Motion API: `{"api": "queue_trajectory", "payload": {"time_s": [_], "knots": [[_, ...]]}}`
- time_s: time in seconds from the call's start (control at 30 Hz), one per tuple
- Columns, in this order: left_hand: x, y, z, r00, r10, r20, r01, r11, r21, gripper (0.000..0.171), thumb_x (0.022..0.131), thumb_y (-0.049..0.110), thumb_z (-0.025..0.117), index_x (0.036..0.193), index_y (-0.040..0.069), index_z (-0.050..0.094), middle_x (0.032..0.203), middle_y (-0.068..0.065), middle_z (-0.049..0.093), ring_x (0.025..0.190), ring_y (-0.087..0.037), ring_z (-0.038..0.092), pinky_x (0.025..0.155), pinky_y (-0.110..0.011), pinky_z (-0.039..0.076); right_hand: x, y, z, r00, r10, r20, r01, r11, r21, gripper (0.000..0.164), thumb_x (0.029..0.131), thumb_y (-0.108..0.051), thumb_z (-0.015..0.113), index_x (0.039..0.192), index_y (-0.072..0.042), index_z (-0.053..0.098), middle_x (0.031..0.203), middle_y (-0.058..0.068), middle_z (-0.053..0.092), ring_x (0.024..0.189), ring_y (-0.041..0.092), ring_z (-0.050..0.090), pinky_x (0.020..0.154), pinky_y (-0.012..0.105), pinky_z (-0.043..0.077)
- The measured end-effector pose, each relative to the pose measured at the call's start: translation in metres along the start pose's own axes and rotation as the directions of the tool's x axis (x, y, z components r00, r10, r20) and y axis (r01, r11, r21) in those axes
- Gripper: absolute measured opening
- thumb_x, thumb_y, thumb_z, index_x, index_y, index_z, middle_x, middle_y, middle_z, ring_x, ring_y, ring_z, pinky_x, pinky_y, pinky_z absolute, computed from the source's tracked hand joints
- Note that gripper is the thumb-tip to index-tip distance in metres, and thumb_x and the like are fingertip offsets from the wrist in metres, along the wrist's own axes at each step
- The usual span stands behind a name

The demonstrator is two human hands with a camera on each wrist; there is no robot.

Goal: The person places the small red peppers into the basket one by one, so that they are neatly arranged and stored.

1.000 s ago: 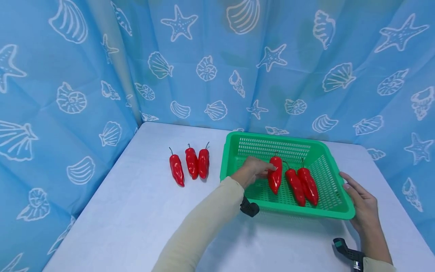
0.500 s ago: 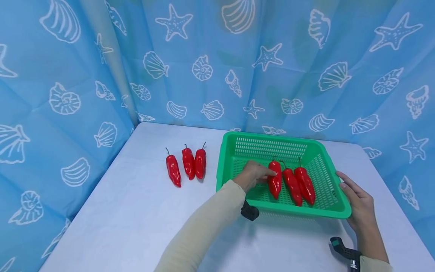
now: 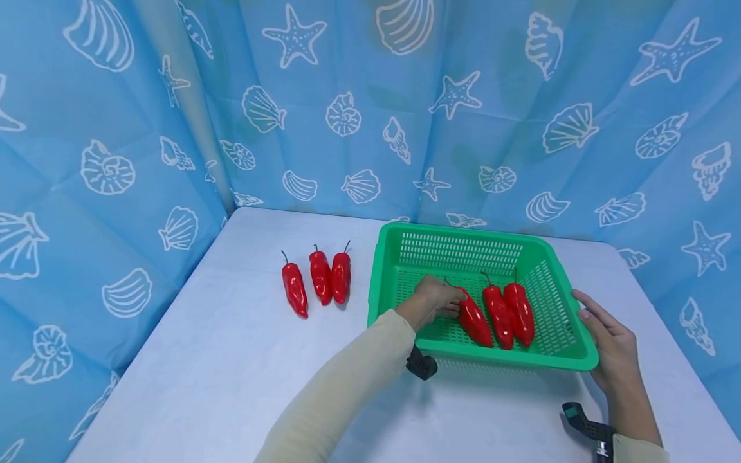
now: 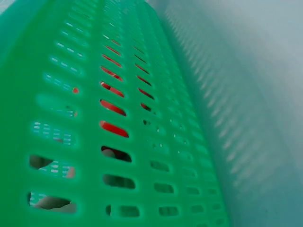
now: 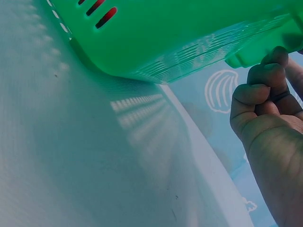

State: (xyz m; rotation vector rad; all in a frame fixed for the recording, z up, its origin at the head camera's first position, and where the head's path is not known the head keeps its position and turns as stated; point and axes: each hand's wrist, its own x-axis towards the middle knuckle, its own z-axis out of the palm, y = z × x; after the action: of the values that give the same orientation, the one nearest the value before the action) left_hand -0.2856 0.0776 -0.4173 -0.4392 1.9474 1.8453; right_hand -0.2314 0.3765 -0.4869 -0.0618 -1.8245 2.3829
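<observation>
A glossy, tapering red pepper inside a slotted green basket is being touched by the half-curled left grip (pinch unclear); the basket is being held by the curled right grip.

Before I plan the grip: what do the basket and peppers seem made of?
Basket: probably molded plastic, smooth, slightly glossy; slotted walls and rounded rim suggest it. Peppers: glossy red, with sharp highlights; real or plastic imitation, I can't tell.
</observation>
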Motion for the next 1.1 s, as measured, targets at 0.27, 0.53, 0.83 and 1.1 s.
{"api": "queue_trajectory", "payload": {"time_s": [0.27, 0.53, 0.83, 1.1], "knots": [[0.001, -0.002, -0.003, 1.0, 0.005, 0.01, -0.005, 1.0, -0.006, 0.005, 0.087, -0.002, 0.07, 0.089, -0.005, 0.066, 0.09, -0.02, 0.071, 0.094, -0.032, 0.071, 0.085, -0.041, 0.058, 0.0, 0.0, 0.0, 1.0, 0.01, 0.001, -0.01, 1.0, 0.008, 0.04, 0.1, -0.014, 0.063, 0.139, -0.014, 0.061, 0.113, -0.005, 0.072, 0.088, 0.012, 0.074, 0.068, 0.029, 0.058], [0.001, -0.003, -0.006, 0.999, 0.017, 0.051, -0.017, 1.0, -0.012, 0.004, 0.088, -0.001, 0.068, 0.086, -0.005, 0.067, 0.091, -0.02, 0.071, 0.093, -0.033, 0.071, 0.086, -0.041, 0.058, 0.001, 0.001, -0.001, 1.0, -0.005, 0.0, 0.005, 1.0, -0.008, 0.041, 0.1, -0.015, 0.063, 0.141, -0.013, 0.059, 0.113, -0.005, 0.072, 0.088, 0.012, 0.073, 0.068, 0.028, 0.058], [-0.001, -0.005, -0.011, 0.988, 0.076, 0.132, -0.076, 0.997, -0.005, 0.007, 0.088, -0.001, 0.067, 0.091, -0.006, 0.07, 0.094, -0.02, 0.072, 0.093, -0.032, 0.071, 0.086, -0.039, 0.058, -0.001, 0.0, 0.0, 1.0, -0.014, 0.007, 0.014, 1.0, 0.004, 0.04, 0.1, -0.014, 0.062, 0.14, -0.013, 0.06, 0.114, -0.005, 0.072, 0.089, 0.012, 0.073, 0.068, 0.029, 0.058], [-0.002, -0.01, -0.031, 0.963, 0.142, 0.227, -0.143, 0.99, -0.015, 0.018, 0.091, 0.005, 0.067, 0.105, -0.007, 0.07, 0.102, -0.02, 0.072, 0.099, -0.034, 0.07, 0.091, -0.042, 0.056, 0.001, 0.0, 0.0, 1.0, -0.005, -0.008, 0.005, 1.0, -0.017, 0.041, 0.1, -0.017, 0.063, 0.141, -0.014, 0.059, 0.113, -0.006, 0.072, 0.088, 0.012, 0.073, 0.068, 0.028, 0.058]]}}
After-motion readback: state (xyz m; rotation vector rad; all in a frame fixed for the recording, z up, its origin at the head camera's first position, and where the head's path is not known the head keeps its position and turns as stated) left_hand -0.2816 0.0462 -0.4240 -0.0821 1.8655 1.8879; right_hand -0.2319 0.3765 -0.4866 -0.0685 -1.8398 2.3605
